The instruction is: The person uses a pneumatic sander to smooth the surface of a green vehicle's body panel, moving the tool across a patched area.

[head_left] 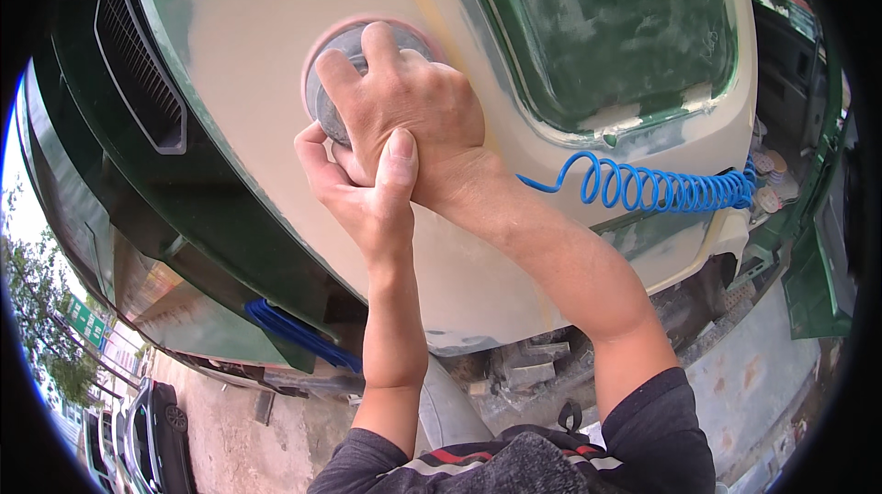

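Observation:
My right hand (404, 94) lies over the top of a round grey sander (333, 113), fingers curled around its head. The sander's disc rests flat on a cream-coated vehicle panel (253, 62), and a pinkish rim shows around it. From below, my left hand (363, 186) closes in at the sander's rear edge. Its thumb presses against the heel of my right hand, and its fingers bend underneath. The grip under my palms is hidden. A coiled blue air hose (643, 186) runs from behind my right forearm toward the right; its joint with the sander is out of sight.
A dull green recessed panel (634, 25) with a raised edge lies at upper right. A black grille (138, 62) sits in dark green bodywork at left. Blue material (299, 333) hangs below it. Parked cars (152, 430) stand at lower left; rough debris (533, 365) lies under the panel's near edge.

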The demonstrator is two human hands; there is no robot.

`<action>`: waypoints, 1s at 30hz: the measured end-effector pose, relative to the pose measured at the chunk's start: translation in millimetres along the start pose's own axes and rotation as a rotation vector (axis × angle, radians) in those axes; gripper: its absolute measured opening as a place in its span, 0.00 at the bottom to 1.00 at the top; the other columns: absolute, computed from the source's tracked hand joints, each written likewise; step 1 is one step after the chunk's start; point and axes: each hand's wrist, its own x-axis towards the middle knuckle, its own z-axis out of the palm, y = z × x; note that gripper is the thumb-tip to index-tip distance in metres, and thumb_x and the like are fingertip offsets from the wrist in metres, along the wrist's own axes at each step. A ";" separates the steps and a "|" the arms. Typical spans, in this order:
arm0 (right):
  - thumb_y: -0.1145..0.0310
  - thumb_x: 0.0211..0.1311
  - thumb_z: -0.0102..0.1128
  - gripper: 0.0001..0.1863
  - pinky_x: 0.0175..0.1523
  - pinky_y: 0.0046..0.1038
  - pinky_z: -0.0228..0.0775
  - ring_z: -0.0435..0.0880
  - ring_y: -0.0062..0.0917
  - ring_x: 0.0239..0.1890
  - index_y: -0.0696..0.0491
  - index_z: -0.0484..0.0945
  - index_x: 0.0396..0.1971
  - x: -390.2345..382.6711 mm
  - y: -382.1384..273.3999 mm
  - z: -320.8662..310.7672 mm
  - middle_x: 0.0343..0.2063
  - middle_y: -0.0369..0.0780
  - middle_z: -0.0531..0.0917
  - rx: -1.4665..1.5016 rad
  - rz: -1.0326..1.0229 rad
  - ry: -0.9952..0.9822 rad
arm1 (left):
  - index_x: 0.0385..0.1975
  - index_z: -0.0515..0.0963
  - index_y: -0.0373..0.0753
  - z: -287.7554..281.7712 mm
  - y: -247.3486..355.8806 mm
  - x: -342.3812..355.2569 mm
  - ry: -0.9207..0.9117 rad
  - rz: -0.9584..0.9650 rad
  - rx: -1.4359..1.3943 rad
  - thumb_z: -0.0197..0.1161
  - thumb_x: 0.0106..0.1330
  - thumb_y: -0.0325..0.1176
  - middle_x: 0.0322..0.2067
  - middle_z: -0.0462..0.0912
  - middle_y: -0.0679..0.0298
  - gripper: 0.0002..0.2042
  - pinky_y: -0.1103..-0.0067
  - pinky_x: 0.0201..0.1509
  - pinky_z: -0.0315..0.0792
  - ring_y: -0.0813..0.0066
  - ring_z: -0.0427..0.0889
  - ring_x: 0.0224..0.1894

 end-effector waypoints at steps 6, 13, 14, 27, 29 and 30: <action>0.59 0.46 0.72 0.21 0.23 0.30 0.76 0.80 0.28 0.21 0.47 0.75 0.39 -94.3 -5.9 -9.9 0.30 0.40 0.71 -0.023 -0.003 -0.034 | 0.55 0.65 0.32 -20.4 -32.4 -90.6 0.012 -0.031 0.134 0.79 0.48 0.60 0.53 0.72 0.56 0.45 0.68 0.65 0.70 0.66 0.75 0.57; 0.60 0.45 0.70 0.19 0.21 0.30 0.74 0.80 0.28 0.20 0.47 0.74 0.37 -29.1 -1.2 0.0 0.30 0.40 0.70 -0.062 -0.042 -0.046 | 0.55 0.66 0.31 -9.5 -15.7 -32.7 0.033 -0.052 -0.032 0.81 0.48 0.52 0.48 0.72 0.60 0.42 0.74 0.58 0.71 0.72 0.75 0.50; 0.60 0.45 0.71 0.20 0.21 0.30 0.74 0.80 0.28 0.20 0.47 0.74 0.38 -21.1 0.5 2.2 0.30 0.40 0.70 -0.049 -0.035 -0.030 | 0.55 0.66 0.31 -4.4 -9.4 -16.2 0.032 -0.051 -0.020 0.81 0.48 0.51 0.48 0.72 0.59 0.42 0.74 0.58 0.71 0.72 0.75 0.50; 0.61 0.37 0.76 0.25 0.23 0.34 0.75 0.83 0.33 0.24 0.46 0.74 0.38 -22.0 6.0 -1.0 0.32 0.42 0.72 -0.018 0.003 -0.056 | 0.56 0.64 0.32 -2.2 -7.6 -23.8 -0.013 -0.078 0.030 0.82 0.48 0.46 0.49 0.74 0.58 0.41 0.72 0.59 0.72 0.70 0.76 0.52; 0.61 0.38 0.75 0.25 0.23 0.34 0.76 0.83 0.33 0.23 0.45 0.75 0.40 -45.2 -0.1 -8.9 0.32 0.42 0.72 0.012 0.005 -0.082 | 0.56 0.64 0.32 -10.7 -15.3 -45.2 0.000 -0.025 0.071 0.81 0.49 0.50 0.48 0.74 0.58 0.42 0.72 0.61 0.72 0.69 0.77 0.53; 0.61 0.38 0.75 0.25 0.23 0.34 0.76 0.83 0.34 0.23 0.45 0.75 0.41 -69.1 -0.5 -9.6 0.33 0.42 0.72 -0.001 0.013 -0.095 | 0.55 0.65 0.32 -10.2 -25.8 -67.2 0.006 -0.002 0.080 0.80 0.50 0.53 0.47 0.74 0.59 0.42 0.74 0.61 0.72 0.70 0.77 0.53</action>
